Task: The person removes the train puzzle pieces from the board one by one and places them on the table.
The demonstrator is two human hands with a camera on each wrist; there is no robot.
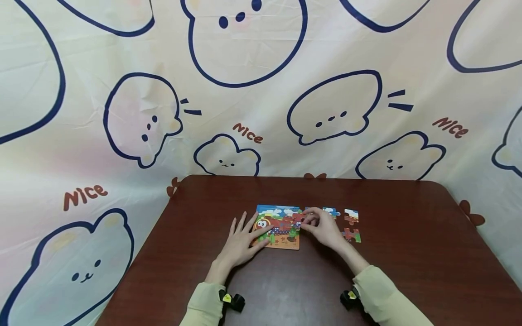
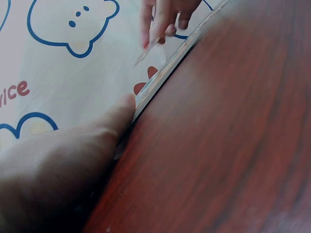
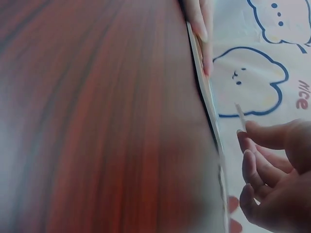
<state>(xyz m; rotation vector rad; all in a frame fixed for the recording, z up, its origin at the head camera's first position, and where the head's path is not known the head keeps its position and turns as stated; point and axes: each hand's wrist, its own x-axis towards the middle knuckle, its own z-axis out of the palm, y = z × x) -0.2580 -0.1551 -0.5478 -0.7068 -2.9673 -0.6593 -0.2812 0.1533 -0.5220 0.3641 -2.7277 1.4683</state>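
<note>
A colourful jigsaw puzzle [image 1: 281, 244] with a cartoon scene lies in its flat tray on the table. My left hand [image 1: 239, 242] rests on its left side, fingers spread out straight. In the left wrist view, the left thumb [image 2: 114, 119] lies along the near edge of the tray. Over the puzzle's right side, my right hand [image 1: 326, 228] pinches a thin puzzle piece [image 3: 241, 116] between thumb and fingertips. In the right wrist view that piece is seen edge-on, tilted and raised above the tray. Its picture side is hidden there.
Several loose puzzle pieces lie right of the tray, among them a sky piece [image 1: 351, 214], a red and green piece [image 1: 354, 235] and a blue piece [image 1: 332, 211] partly behind the right hand. The brown table [image 1: 408, 253] meets a cartoon-printed cloth [image 1: 269, 104] at the back.
</note>
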